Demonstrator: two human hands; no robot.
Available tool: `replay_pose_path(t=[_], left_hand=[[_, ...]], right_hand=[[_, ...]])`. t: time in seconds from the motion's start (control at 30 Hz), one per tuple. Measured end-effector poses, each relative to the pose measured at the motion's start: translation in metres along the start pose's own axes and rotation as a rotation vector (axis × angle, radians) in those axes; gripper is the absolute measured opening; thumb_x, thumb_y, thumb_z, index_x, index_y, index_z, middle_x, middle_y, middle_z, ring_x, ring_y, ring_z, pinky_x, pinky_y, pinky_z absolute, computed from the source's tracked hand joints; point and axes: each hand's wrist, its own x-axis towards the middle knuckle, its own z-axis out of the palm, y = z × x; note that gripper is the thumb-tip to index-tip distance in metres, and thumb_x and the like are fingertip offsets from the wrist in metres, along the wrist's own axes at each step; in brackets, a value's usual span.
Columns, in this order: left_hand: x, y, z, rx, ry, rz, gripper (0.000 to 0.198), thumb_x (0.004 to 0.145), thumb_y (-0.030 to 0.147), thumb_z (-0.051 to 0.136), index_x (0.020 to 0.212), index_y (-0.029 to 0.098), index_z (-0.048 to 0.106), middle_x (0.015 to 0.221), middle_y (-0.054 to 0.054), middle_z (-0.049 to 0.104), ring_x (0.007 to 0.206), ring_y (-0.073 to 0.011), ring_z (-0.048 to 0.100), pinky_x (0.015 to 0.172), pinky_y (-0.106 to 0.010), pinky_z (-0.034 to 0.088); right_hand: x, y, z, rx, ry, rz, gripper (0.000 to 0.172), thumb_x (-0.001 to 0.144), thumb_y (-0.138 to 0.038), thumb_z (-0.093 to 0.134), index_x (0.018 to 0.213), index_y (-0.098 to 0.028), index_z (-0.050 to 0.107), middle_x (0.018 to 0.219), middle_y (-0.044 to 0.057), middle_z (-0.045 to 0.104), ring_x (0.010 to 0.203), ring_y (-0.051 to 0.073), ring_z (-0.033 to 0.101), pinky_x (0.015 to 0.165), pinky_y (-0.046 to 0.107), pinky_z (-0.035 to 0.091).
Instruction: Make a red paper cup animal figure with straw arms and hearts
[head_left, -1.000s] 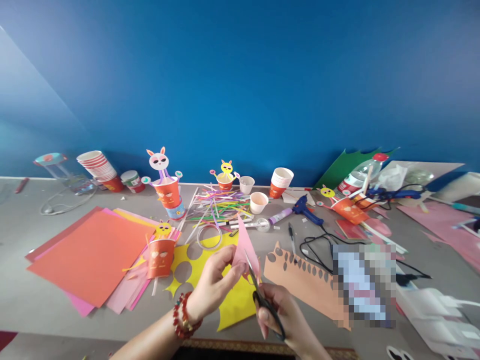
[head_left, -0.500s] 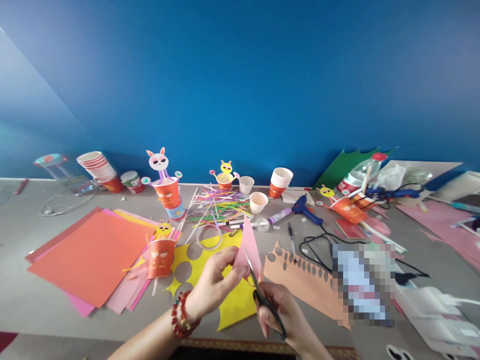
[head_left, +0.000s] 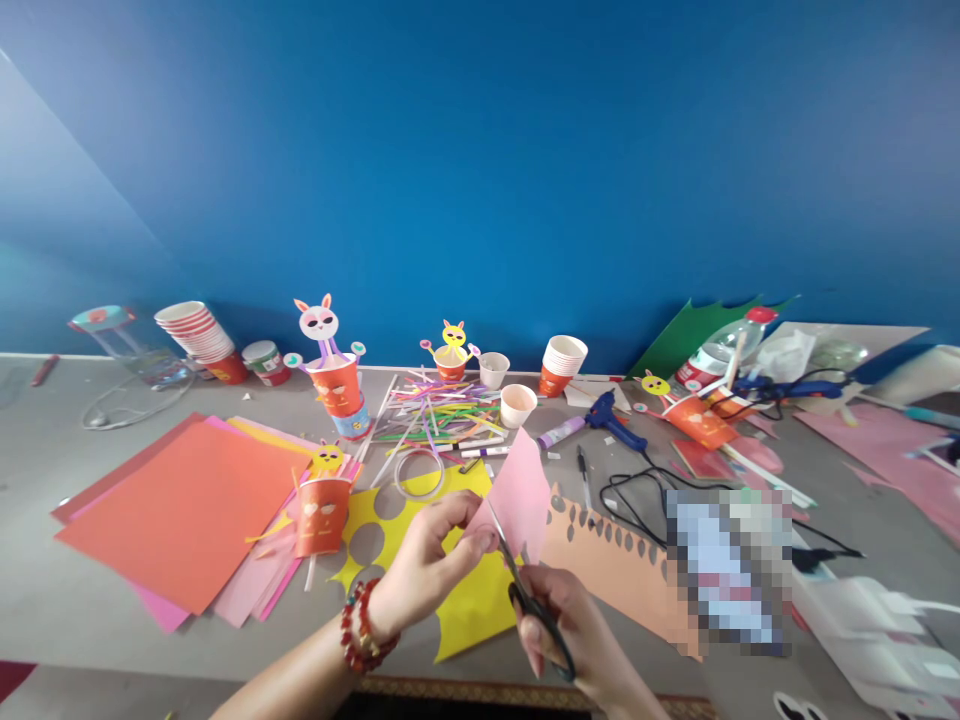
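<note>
The right hand (head_left: 564, 618) holds scissors (head_left: 516, 584); bottle label (head_left: 693, 366) illegible.

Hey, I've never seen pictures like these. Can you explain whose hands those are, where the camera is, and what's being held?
There's no machine here, just a person's bare hands. All the pictures come from one camera worn on that person's head, looking forward and down. The left hand, with red beaded bracelets at its wrist, holds pink paper. The right hand holds dark-handled scissors, their blades at the paper. On the grey table are a yellow sheet with round holes, stacked coloured sheets, a pile of thin coloured sticks and a blue glue gun. Behind is a blue wall.
</note>
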Motion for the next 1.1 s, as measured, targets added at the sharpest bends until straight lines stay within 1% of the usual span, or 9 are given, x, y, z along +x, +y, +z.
replay_pose_path(t=[0.4,0.57,0.77,1.03,1.1], left_hand=[[0.002,0.002,-0.001,-0.03,-0.019,0.016,0.024,0.097,0.031,0.054,0.08,0.016,0.061,0.08,-0.003,0.059,0.077,-0.0165,0.055,0.073,-0.027,0.043],[0.002,0.004,-0.003,-0.023,-0.023,0.03,0.025,0.096,0.032,0.054,0.079,0.016,0.061,0.08,-0.004,0.061,0.077,-0.0172,0.056,0.074,-0.028,0.043],[0.003,0.001,-0.004,-0.048,-0.036,0.012,0.028,0.096,0.036,0.054,0.078,0.016,0.061,0.08,-0.005,0.062,0.076,-0.0179,0.057,0.074,-0.029,0.043],[0.003,0.002,-0.003,-0.073,-0.04,0.002,0.03,0.095,0.038,0.056,0.076,0.016,0.06,0.078,-0.004,0.061,0.075,-0.0168,0.056,0.073,-0.028,0.043],[0.003,0.003,-0.004,-0.069,-0.038,0.0,0.031,0.095,0.04,0.056,0.076,0.016,0.06,0.078,-0.004,0.061,0.074,-0.0169,0.056,0.072,-0.028,0.043]], right_hand=[[0.001,0.0,-0.002,-0.02,0.003,0.025,0.066,0.061,-0.083,0.07,0.063,-0.021,0.045,0.044,-0.004,0.052,0.036,0.008,0.042,0.039,0.019,0.031],[0.001,0.004,-0.003,0.007,0.017,0.054,0.067,0.059,-0.082,0.073,0.063,-0.021,0.045,0.043,-0.005,0.051,0.034,0.007,0.042,0.038,0.018,0.029],[0.002,0.011,-0.005,0.02,0.018,0.087,0.068,0.055,-0.081,0.075,0.063,-0.021,0.045,0.044,-0.007,0.049,0.034,0.008,0.045,0.036,0.018,0.031],[0.002,0.014,-0.006,0.015,0.034,0.103,0.064,0.057,-0.078,0.074,0.062,-0.022,0.044,0.046,-0.008,0.047,0.034,0.007,0.045,0.035,0.018,0.032],[0.002,0.013,-0.006,0.009,0.039,0.105,0.061,0.059,-0.073,0.076,0.062,-0.022,0.044,0.045,-0.008,0.047,0.034,0.007,0.044,0.035,0.018,0.031]])
